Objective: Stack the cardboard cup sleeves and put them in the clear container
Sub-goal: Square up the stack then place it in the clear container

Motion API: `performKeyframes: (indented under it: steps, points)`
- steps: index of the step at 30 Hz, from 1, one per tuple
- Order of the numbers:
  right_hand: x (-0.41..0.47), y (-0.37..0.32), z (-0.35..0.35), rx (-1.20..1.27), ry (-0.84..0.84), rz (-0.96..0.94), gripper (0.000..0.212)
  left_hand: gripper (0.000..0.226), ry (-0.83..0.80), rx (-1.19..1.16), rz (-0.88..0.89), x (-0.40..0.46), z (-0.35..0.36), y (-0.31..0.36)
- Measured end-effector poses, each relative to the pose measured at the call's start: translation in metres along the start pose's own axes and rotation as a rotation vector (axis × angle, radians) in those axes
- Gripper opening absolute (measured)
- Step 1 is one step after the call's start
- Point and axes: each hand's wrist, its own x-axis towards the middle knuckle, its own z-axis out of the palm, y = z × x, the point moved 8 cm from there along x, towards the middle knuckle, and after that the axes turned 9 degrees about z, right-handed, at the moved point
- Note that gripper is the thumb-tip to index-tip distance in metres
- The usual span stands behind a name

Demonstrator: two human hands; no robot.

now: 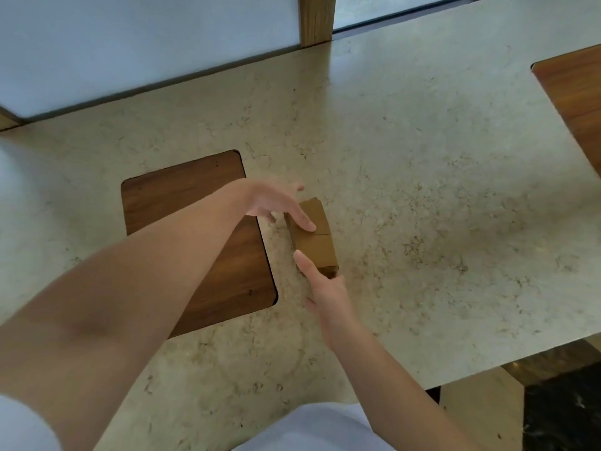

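Counts on the countertop: hands, sleeve stack, wood insets.

Two hands are showing: left hand and right hand. One stack of cardboard sleeves is lying between them; the number of sleeves in it cannot be told. Two wooden insets are showing: one at left, one at far right.

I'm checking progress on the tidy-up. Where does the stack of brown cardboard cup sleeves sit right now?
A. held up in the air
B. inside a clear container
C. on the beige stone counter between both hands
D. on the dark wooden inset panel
C: the stack of brown cardboard cup sleeves lies on the beige stone counter, with the left hand at its far end and the right hand at its near end.
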Motion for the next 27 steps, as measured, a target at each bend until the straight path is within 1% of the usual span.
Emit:
performKeyframes:
  steps: [2, 3, 5, 8, 13, 16, 17, 19, 20, 21, 24, 26, 27]
  points:
    - [0.006, -0.003, 0.0, -0.025, 0.056, -0.034, 0.118, 0.114, -0.043, 0.018, -0.013, 0.007, 0.004, -0.002]
    - [0.009, -0.003, -0.002, -0.028, 0.08, -0.044, 0.114, 0.109, -0.065, 0.026, -0.016, 0.009, 0.006, -0.002]
    - [0.015, -0.001, -0.004, -0.027, 0.098, -0.051, 0.114, 0.095, -0.092, 0.039, -0.02, 0.014, 0.008, -0.005]
    - [0.022, 0.001, -0.006, 0.0, 0.066, -0.04, 0.12, 0.078, -0.111, 0.014, -0.017, 0.016, 0.008, -0.011]
    - [0.03, 0.001, -0.01, -0.019, 0.011, -0.074, 0.114, 0.065, -0.188, -0.028, -0.037, 0.021, 0.009, -0.019]
    - [0.031, 0.0, -0.014, -0.021, -0.021, -0.07, 0.114, 0.075, -0.216, -0.029, -0.039, 0.024, 0.012, -0.019]
    - [0.031, -0.001, -0.014, -0.018, -0.031, -0.068, 0.113, 0.072, -0.222, -0.027, -0.035, 0.024, 0.012, -0.018]
    - [0.03, -0.001, -0.016, -0.025, -0.039, -0.071, 0.113, 0.059, -0.218, -0.032, -0.033, 0.022, 0.013, -0.019]
    - [0.029, -0.001, -0.017, -0.045, -0.033, -0.081, 0.113, 0.059, -0.209, -0.035, -0.031, 0.02, 0.013, -0.021]
    - [0.027, -0.002, -0.019, -0.079, -0.02, -0.097, 0.114, 0.062, -0.202, -0.027, -0.018, 0.016, 0.013, -0.023]
    - [0.022, -0.008, -0.022, -0.244, 0.033, -0.195, 0.122, 0.093, -0.138, 0.035, 0.058, 0.001, 0.012, -0.035]
    - [0.021, -0.012, -0.022, -0.372, 0.082, -0.283, 0.124, 0.111, -0.083, 0.017, 0.095, -0.011, 0.013, -0.047]
    - [0.02, -0.013, -0.02, -0.418, 0.096, -0.334, 0.122, 0.116, -0.057, -0.009, 0.114, -0.017, 0.013, -0.054]
